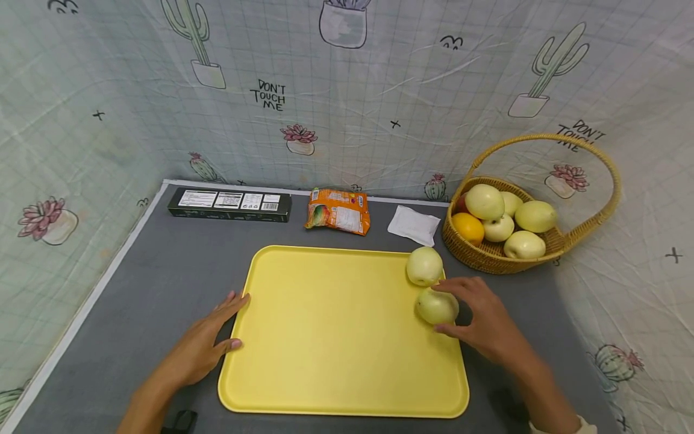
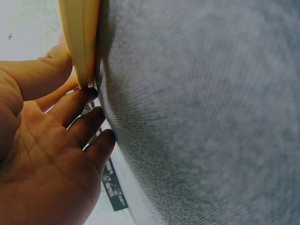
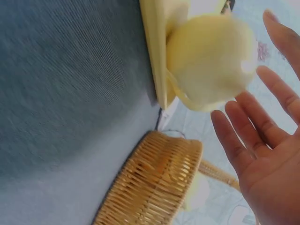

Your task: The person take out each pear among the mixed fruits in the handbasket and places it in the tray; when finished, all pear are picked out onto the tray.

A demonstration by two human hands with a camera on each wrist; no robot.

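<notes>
A yellow tray (image 1: 336, 337) lies flat in front of me. Two pale green apples stand along its right edge: a far apple (image 1: 425, 266) near the corner and a nearer apple (image 1: 437, 307). My right hand (image 1: 482, 319) is spread around the nearer apple, thumb on the near side and fingers on the far side. In the right wrist view, those fingers (image 3: 243, 126) are extended and loose beside the apple (image 3: 211, 61). At the tray's left edge, my left hand (image 1: 200, 349) touches the rim (image 2: 80, 42) with thumb and fingertips, its fingers extended.
A wicker basket (image 1: 472, 258) at the back right holds more apples and an orange (image 1: 468, 228). Behind the tray lie a dark flat box (image 1: 228, 214), an orange snack packet (image 1: 338, 211) and a white packet (image 1: 414, 225). A printed cloth (image 1: 352, 90) hangs behind the grey table (image 1: 146, 289).
</notes>
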